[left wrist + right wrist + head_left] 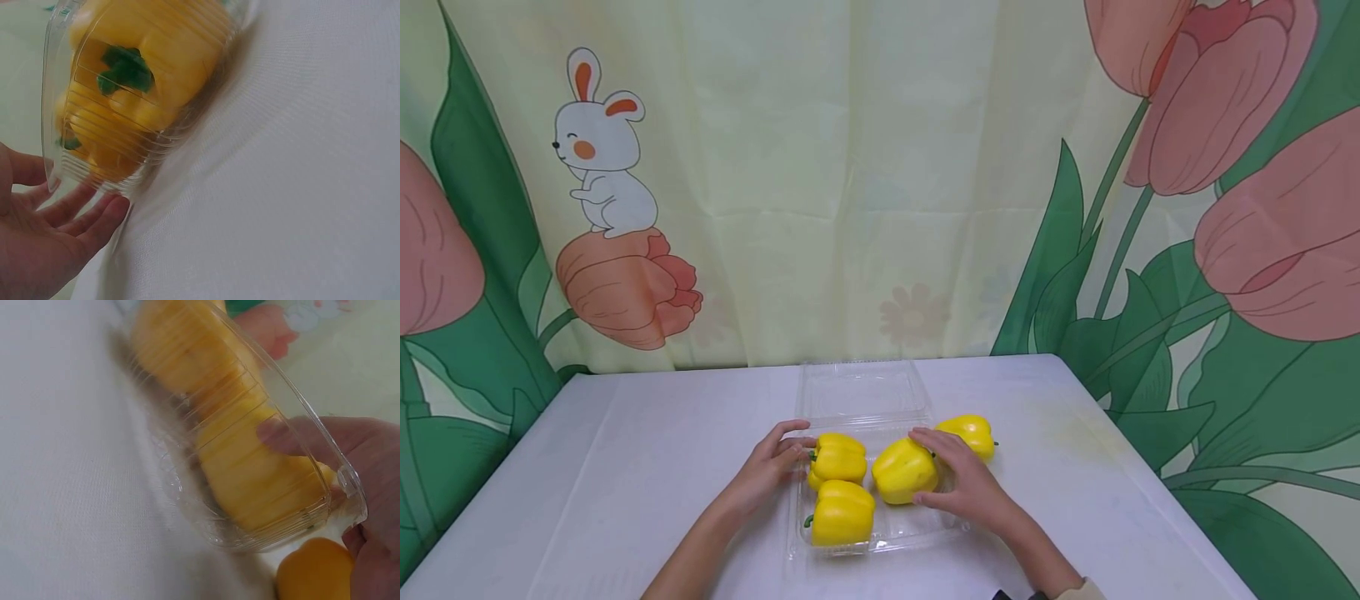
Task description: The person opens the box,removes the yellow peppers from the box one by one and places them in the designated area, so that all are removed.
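Observation:
A clear plastic clamshell box [910,533] lies on the table with its lid [865,392] folded back flat. Two yellow bell peppers sit along its left side, a rear bell pepper [840,458] and a front bell pepper [844,514]. My right hand [964,483] holds another yellow bell pepper [904,472] over the box's right half; the thumb [281,434] shows through the clear wall. My left hand [769,467] touches the box's left rim near the rear bell pepper. In the left wrist view its fingers [103,222] reach fairly straight against the box's end.
One more yellow bell pepper [972,435] lies on the white cloth [647,467], outside the box at its right rear. A curtain [775,183] printed with tulips and a rabbit hangs behind the table's far edge.

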Demonstrator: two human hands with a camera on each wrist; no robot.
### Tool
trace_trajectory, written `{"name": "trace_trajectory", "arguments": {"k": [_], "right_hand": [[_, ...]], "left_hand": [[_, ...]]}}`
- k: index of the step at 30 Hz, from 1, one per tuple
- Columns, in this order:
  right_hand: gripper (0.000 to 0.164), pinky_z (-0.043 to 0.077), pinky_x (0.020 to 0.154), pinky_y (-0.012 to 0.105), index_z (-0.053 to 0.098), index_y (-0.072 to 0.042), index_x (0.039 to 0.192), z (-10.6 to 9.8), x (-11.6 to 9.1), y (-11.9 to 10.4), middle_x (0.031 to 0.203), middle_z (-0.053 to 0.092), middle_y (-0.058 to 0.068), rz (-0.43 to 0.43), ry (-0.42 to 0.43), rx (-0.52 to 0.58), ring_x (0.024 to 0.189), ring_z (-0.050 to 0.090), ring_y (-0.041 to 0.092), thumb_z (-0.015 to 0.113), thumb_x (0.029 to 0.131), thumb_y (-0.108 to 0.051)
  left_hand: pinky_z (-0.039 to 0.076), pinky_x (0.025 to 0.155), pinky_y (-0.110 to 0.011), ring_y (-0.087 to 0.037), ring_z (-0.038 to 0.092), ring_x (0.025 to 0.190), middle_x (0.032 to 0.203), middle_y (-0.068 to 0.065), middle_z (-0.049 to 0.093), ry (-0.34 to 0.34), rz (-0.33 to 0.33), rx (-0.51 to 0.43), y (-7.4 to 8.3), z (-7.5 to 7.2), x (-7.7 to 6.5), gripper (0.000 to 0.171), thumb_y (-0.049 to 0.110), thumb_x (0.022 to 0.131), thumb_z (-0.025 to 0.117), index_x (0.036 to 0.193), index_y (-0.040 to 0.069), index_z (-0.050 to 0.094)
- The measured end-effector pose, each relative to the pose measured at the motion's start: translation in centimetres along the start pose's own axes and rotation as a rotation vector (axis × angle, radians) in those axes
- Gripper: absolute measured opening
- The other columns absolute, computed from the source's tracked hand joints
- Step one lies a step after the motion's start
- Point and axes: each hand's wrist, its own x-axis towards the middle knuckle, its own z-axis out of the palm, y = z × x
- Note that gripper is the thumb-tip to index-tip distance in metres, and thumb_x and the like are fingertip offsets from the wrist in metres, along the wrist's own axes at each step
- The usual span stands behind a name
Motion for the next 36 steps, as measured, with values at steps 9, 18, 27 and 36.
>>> {"name": "trace_trajectory", "arguments": {"k": [9,18,27,36], "right_hand": [[0.079,0.038,0.11,0.055,0.048,-0.021,0.142,0.17,-0.02,-0.33,0.146,0.049,-0.004,0.026,-0.002,-0.014,0.136,0.043,0.026,0.084,0.072,-0.033],[0.075,0.037,0.111,0.056,0.05,-0.024,0.14,0.12,0.01,-0.46,0.142,0.052,-0.007,0.061,-0.023,-0.007,0.135,0.042,0.025,0.083,0.073,-0.034],[0.073,0.038,0.109,0.056,0.053,-0.024,0.137,0.14,0.05,-0.32,0.137,0.055,-0.006,0.058,-0.017,-0.015,0.131,0.045,0.025,0.084,0.071,-0.038],[0.073,0.04,0.106,0.058,0.055,-0.021,0.135,0.26,-0.03,-0.17,0.135,0.057,-0.003,0.042,0.008,-0.023,0.128,0.048,0.027,0.083,0.071,-0.041]], "left_hand": [[0.055,0.092,-0.038,-0.02,0.06,0.11,0.131,-0.008,0.06,0.004,-0.006,0.006,0.03,0.02,-0.04,0.039,0.016,0.1,0.046,0.139,0.016,0.042],[0.055,0.092,-0.037,-0.02,0.06,0.111,0.131,-0.009,0.06,0.001,-0.001,0.007,-0.15,-0.08,0.01,0.039,0.016,0.1,0.046,0.139,0.016,0.042],[0.055,0.092,-0.038,-0.021,0.06,0.112,0.13,-0.008,0.061,0.006,-0.001,0.008,-0.17,-0.04,0.07,0.038,0.016,0.1,0.046,0.138,0.016,0.043],[0.055,0.093,-0.039,-0.021,0.061,0.11,0.131,-0.009,0.06,0.006,0.0,0.011,-0.2,-0.05,0.08,0.039,0.016,0.1,0.046,0.139,0.015,0.042]]}}
